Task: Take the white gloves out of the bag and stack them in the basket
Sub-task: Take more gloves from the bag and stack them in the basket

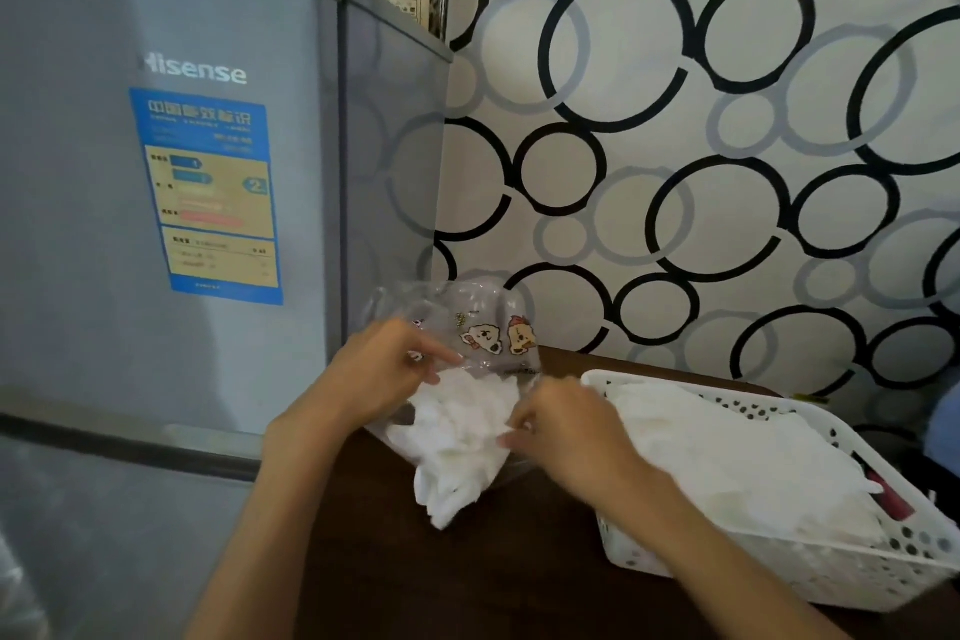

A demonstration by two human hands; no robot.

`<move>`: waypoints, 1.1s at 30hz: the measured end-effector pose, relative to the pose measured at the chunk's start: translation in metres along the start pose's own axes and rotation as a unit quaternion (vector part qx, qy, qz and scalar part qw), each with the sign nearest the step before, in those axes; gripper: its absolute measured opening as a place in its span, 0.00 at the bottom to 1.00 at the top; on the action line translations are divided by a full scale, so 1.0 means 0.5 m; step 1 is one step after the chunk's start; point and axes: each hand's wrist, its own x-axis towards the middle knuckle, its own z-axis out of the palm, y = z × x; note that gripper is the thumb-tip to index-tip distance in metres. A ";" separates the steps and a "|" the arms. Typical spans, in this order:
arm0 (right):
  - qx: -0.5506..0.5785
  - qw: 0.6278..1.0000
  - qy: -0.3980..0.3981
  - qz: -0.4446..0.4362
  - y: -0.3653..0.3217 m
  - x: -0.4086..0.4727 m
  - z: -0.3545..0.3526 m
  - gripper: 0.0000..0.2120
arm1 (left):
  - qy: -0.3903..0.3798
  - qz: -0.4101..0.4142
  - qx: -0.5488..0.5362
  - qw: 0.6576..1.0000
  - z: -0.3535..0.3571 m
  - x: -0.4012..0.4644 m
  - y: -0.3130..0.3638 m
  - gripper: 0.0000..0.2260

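A clear plastic bag (467, 322) with cartoon stickers stands on the dark brown table (498, 566). A crumpled bunch of white gloves (457, 452) spills from its mouth toward me. My left hand (379, 369) pinches the bag's edge at the opening. My right hand (566, 431) pinches the white gloves at their right side. To the right lies a white perforated basket (831, 561) with a pile of white gloves (737, 463) inside it.
A grey refrigerator (171, 224) with a blue energy label stands close on the left, touching the table's side. A wall with black and grey circle pattern (701, 146) rises behind the table. Something red (888, 494) shows inside the basket's right end.
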 end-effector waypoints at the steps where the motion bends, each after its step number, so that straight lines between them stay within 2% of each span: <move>1: 0.040 0.999 0.002 -0.004 0.005 -0.002 -0.022 0.09 | -0.013 0.009 0.002 1.000 0.001 0.001 -0.002 0.17; 4: 0.136 0.991 0.006 -0.008 0.015 0.003 -0.070 0.09 | -0.050 0.031 0.005 0.998 0.005 0.002 0.008 0.17; 11: 0.218 0.970 0.106 -0.012 0.032 0.015 -0.102 0.06 | -0.099 0.009 0.006 0.995 0.018 0.004 0.013 0.17; 14: 0.293 0.951 0.103 -0.008 0.032 0.016 -0.096 0.07 | -0.118 0.000 0.007 0.993 0.020 0.003 0.008 0.18; 17: 0.349 0.935 0.059 -0.002 0.023 0.014 -0.089 0.08 | -0.138 0.008 -0.003 0.990 0.021 0.001 0.014 0.13; 19: 0.371 0.925 0.084 0.011 0.019 0.014 -0.084 0.09 | -0.147 0.002 -0.031 0.989 0.017 -0.002 0.023 0.11; 22: 0.371 0.924 0.094 0.020 0.013 0.018 -0.070 0.09 | -0.149 -0.037 -0.086 0.984 0.006 -0.004 0.035 0.34; 23: 0.381 0.920 0.086 0.019 0.010 0.019 -0.063 0.08 | -0.156 -0.029 -0.080 0.984 0.007 -0.005 0.038 0.36; 24: 0.390 0.917 0.082 0.017 0.009 0.021 -0.057 0.08 | -0.160 -0.008 -0.059 0.985 0.008 -0.004 0.042 0.34; 26: 0.397 0.915 0.064 0.017 0.010 0.024 -0.045 0.05 | -0.137 0.041 -0.010 0.990 0.018 -0.003 0.044 0.22; 28: 0.365 0.931 0.018 0.025 0.021 0.022 -0.033 0.12 | -0.082 0.053 0.005 0.995 0.023 0.000 0.045 0.13; 30: 0.291 0.955 -0.044 0.022 0.033 0.020 -0.016 0.21 | -0.038 0.039 -0.003 0.999 0.017 -0.001 0.050 0.10; 33: 0.201 0.977 -0.068 0.007 0.039 0.014 0.003 0.25 | -0.022 0.012 -0.064 0.998 0.012 -0.003 0.054 0.10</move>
